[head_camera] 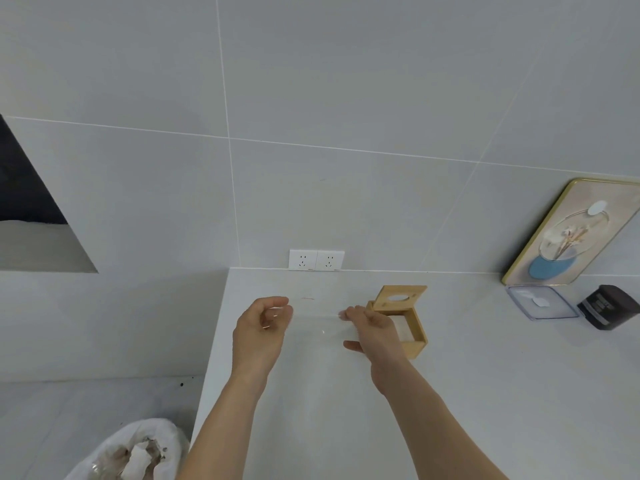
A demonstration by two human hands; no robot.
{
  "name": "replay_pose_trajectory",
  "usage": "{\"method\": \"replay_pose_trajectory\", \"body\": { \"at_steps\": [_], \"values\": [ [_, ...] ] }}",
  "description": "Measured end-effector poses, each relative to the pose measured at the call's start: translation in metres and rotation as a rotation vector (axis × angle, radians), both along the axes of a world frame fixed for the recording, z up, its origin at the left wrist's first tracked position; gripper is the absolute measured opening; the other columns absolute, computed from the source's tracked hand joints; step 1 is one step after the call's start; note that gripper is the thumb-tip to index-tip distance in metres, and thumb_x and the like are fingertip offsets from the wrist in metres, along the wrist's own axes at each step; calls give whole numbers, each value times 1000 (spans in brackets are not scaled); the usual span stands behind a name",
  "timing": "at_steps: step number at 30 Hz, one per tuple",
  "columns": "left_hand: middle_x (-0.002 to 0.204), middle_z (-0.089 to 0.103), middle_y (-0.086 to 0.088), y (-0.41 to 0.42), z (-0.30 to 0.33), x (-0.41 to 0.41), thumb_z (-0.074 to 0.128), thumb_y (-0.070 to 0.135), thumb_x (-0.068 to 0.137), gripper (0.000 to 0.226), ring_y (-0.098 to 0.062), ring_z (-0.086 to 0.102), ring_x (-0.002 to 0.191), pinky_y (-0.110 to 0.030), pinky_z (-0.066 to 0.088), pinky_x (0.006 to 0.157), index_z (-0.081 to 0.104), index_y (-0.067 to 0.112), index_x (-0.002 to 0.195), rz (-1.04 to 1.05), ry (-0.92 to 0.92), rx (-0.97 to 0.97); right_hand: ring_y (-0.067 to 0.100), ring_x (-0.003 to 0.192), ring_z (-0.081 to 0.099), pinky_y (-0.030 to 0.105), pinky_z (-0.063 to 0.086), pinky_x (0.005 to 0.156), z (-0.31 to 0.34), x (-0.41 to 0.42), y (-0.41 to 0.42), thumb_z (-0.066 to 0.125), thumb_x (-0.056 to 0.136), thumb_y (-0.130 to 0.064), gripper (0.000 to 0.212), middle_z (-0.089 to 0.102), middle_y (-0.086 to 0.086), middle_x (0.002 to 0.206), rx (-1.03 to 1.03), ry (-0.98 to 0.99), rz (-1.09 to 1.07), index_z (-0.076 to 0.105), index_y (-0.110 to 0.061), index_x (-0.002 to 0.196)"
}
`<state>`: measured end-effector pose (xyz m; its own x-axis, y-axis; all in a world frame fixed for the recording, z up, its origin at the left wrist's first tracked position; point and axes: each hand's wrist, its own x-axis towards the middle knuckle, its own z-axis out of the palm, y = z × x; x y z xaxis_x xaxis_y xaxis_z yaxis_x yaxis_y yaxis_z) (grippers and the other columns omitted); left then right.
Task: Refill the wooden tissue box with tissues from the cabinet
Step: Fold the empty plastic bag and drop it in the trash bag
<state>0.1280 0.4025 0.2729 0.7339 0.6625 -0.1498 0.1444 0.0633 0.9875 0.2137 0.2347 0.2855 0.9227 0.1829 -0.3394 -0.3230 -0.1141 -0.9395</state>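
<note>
The wooden tissue box (417,336) stands on the white counter (485,393), its lid (403,296) with an oval slot tipped up at the back. Something white shows inside the open box. A clear plastic wrapper (315,322) is stretched between my two hands just left of the box. My left hand (259,332) pinches the wrapper's left end. My right hand (372,329) holds its right end and covers the box's left side.
A double wall socket (316,260) sits behind the counter. At the right lean a framed picture (568,237), a clear lidded container (538,301) and a dark box (607,306). A bin with a white bag (135,452) stands on the floor below the counter's left edge.
</note>
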Motion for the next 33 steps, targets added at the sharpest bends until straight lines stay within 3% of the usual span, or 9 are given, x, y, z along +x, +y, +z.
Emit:
{"method": "replay_pose_trajectory", "body": {
  "at_steps": [4,7,10,13,16,20,24,28,33],
  "values": [
    [97,72,14,6,-2,-4,86,12,77,43,9,64,93,-18,46,88,71,39,105,-125,43,165,2,119,54,33,53,92,8,-3,0,69,87,-35,16,47,-21,143,-13,-79,34,84,-30,82],
    [91,71,10,5,-5,-5,84,15,80,34,13,61,87,-21,50,88,71,41,97,-93,67,248,3,129,52,39,44,107,11,-4,1,71,81,-47,20,55,-29,139,36,-98,57,84,-32,87],
    [98,70,10,6,-10,-3,80,28,84,12,4,62,93,-24,49,89,72,38,86,-71,35,236,-8,103,66,29,46,94,13,-4,1,75,77,-57,31,76,-24,109,70,-97,79,83,-30,90],
    [112,67,16,7,-9,2,79,40,84,12,0,62,104,-27,48,96,73,33,92,-38,6,72,5,95,72,28,52,87,13,-2,0,85,69,-53,43,80,-8,101,129,-107,114,79,-24,101],
    [87,69,18,8,-2,9,75,47,83,25,-13,63,84,-31,49,79,69,23,83,-35,-17,-48,19,96,73,35,56,88,12,2,-2,92,63,-35,56,78,4,108,145,-88,183,70,-21,113],
    [95,80,-3,1,3,18,71,39,92,27,-28,77,85,-47,60,78,66,12,95,23,-54,-167,36,89,76,44,60,76,8,13,0,86,78,-7,40,76,14,102,147,-56,154,65,-13,111],
    [105,78,-6,-7,4,22,79,34,86,29,-21,80,79,-28,59,61,65,23,109,6,-41,-253,32,75,78,42,63,66,-1,30,3,79,84,-2,28,76,13,90,166,-31,57,63,-10,105],
    [114,73,-2,-11,1,21,89,19,76,54,-22,79,88,-24,61,64,60,28,121,-48,21,-296,25,67,77,50,62,77,-10,45,5,77,86,-3,26,76,17,98,156,-7,20,62,-12,105],
    [107,76,-10,-12,-2,30,85,10,80,53,-21,78,76,-45,62,88,56,23,122,166,36,-280,22,74,78,41,64,78,-11,54,12,80,86,-18,36,76,10,100,171,98,72,58,-11,114]
  ]
}}
